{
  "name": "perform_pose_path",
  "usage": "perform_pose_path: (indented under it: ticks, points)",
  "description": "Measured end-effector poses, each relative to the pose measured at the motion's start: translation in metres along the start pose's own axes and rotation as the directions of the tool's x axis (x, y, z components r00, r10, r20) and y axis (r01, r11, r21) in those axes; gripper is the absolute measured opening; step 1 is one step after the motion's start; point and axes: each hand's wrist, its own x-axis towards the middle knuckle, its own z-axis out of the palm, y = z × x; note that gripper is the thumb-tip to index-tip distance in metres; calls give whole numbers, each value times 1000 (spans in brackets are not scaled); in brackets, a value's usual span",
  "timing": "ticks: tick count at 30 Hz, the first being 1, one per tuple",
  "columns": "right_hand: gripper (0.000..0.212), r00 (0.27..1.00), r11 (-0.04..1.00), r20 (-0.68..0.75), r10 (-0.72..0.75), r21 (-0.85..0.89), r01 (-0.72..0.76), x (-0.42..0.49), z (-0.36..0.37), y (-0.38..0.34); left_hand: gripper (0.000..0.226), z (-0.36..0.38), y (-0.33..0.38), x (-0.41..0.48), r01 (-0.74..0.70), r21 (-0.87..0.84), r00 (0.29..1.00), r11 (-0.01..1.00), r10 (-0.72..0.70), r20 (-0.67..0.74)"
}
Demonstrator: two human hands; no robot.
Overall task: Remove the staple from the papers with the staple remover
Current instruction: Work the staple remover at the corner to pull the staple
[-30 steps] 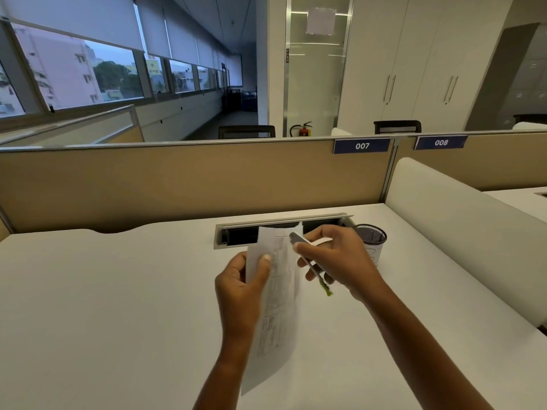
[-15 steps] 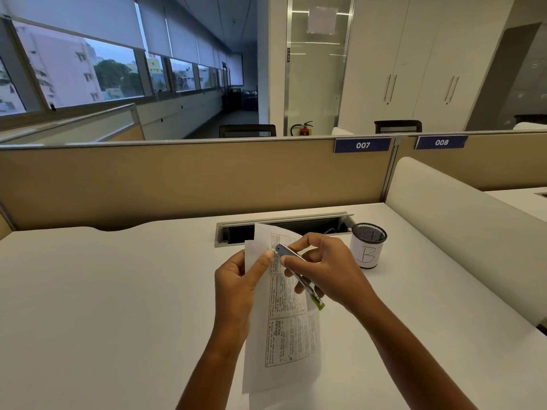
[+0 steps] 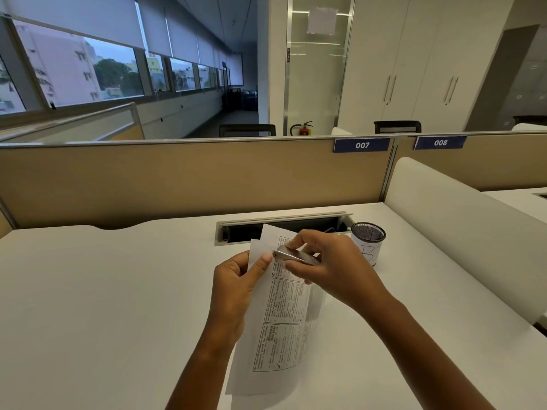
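Observation:
My left hand [image 3: 236,288] pinches the printed papers [image 3: 281,329] near their upper left corner, thumb on the front, and holds them up above the desk. My right hand [image 3: 331,267] grips a metal staple remover [image 3: 296,256] lying almost level, its tip against the sheet's top left corner just above my left thumb. The staple itself is too small to make out. The lower part of the papers hangs down towards me.
A white desk [image 3: 103,306] lies below. A cable slot [image 3: 281,227] opens at its back edge, and a mesh pen cup [image 3: 368,241] marked "B" stands right of my hands. A beige partition [image 3: 177,179] and a white side divider [image 3: 458,226] bound the desk.
The papers have turned to face me more squarely. My right hand has tipped the staple remover from a steep slant to nearly level and brought its tip to the top left corner.

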Motion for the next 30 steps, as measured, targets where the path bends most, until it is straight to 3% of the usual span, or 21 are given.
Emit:
perform_pose_path:
  ticks: [5,12,18,22,26,30]
  points:
    - [26,998,995,-14,-57,-81,56,1,-2,1,10,3,1,-1,-49,46,999,998,49,19]
    - [24,997,997,-28,-70,-21,70,3,-4,7,13,5,5,-2,-108,41,994,993,107,23]
    - [13,999,989,-50,-14,148,21,3,4,8,13,8,5,-1,-159,92,987,983,160,-5]
    - [12,998,958,16,63,279,-65,3,5,8,4,6,3,-2,-159,113,987,981,160,-3]
    - [9,977,832,134,165,513,-210,2,2,7,7,6,6,-2,-142,89,990,986,143,2]
    - [14,957,773,207,201,567,-285,-1,0,8,12,8,3,-4,-114,38,993,993,115,-8]
